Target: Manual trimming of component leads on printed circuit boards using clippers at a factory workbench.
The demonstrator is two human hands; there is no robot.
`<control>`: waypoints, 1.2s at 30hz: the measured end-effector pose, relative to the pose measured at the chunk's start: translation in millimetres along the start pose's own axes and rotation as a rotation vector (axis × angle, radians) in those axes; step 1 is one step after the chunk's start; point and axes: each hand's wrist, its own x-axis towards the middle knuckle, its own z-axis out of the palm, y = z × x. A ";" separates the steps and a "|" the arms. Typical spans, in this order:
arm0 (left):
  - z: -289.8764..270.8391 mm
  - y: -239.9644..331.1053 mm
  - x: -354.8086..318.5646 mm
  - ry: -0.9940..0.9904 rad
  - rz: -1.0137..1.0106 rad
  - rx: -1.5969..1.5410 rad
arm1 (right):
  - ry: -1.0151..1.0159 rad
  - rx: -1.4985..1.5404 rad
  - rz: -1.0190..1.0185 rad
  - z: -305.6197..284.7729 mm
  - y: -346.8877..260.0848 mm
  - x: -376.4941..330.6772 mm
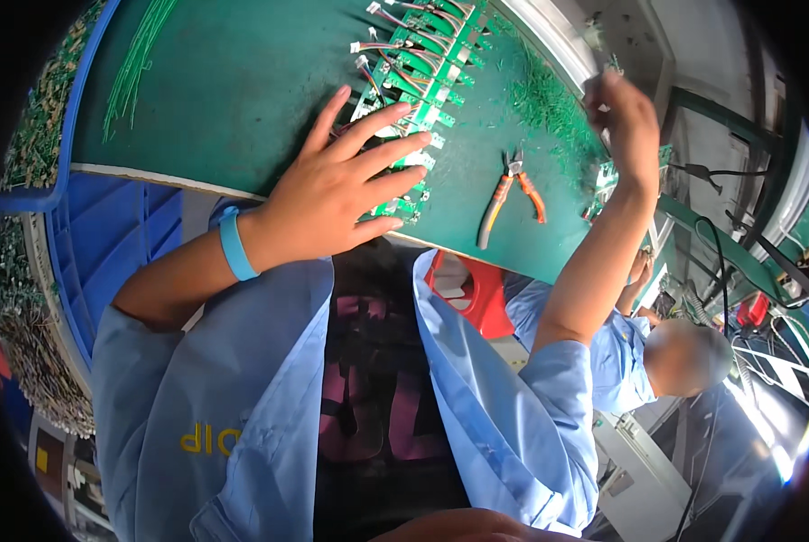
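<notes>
Far left of your fingers: a blue bin (106, 244) beside the bench, and loose green wire lengths (133, 63) lying on the green bench (242, 90) mat, well apart from either hand.

Your left hand (332, 194) lies flat, palm down, fingers (382, 122) spread wide and extended. They grip nothing; they press on the near end of a row of small green circuit boards (427, 68). A blue wristband (234, 244) sits on that wrist.

Boards: narrow green strips laid side by side in a row running away from your fingertips, white connectors and short coloured leads at their left ends. Most carry leads, so by my judgement the wiring is largely done. Whether the boards under your palm are finished cannot be told; they are covered.

Right of your left fingers: orange-handled cutters (511, 194) lie untouched on the mat, jaws pointing away from you. Beyond them, a scatter of green wire offcuts (553, 104), which suggests much trimming is complete.

Your right hand (623, 122) is raised past the offcuts, fingers curled closed around something small; motion blur hides what. More boards (603, 181) lie just below that wrist, possibly awaiting work.

Lower right: another person in a blue coat (621, 361), apart from your hands.
</notes>
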 end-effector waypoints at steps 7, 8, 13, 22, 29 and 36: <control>6.5 -4.7 -6.8 0.059 0.033 -0.045 | 0.362 -0.945 -0.106 -18.3 60.5 45.7; 6.9 -4.8 -8.3 0.073 0.048 -0.044 | 0.388 -0.961 -0.127 -20.3 63.4 40.3; 9.8 -7.4 -10.6 0.111 0.107 -0.057 | 0.341 -0.978 0.151 -11.5 32.0 -26.0; 11.8 -6.3 -6.3 0.098 0.131 -0.065 | -0.463 -0.014 0.039 114.6 41.2 -174.9; 14.4 -7.3 -6.5 0.128 0.149 -0.053 | -0.364 -0.013 0.286 134.2 32.3 -191.5; 17.7 -10.2 -7.4 0.137 0.161 -0.062 | -0.036 -0.939 -0.086 174.0 -41.0 -218.6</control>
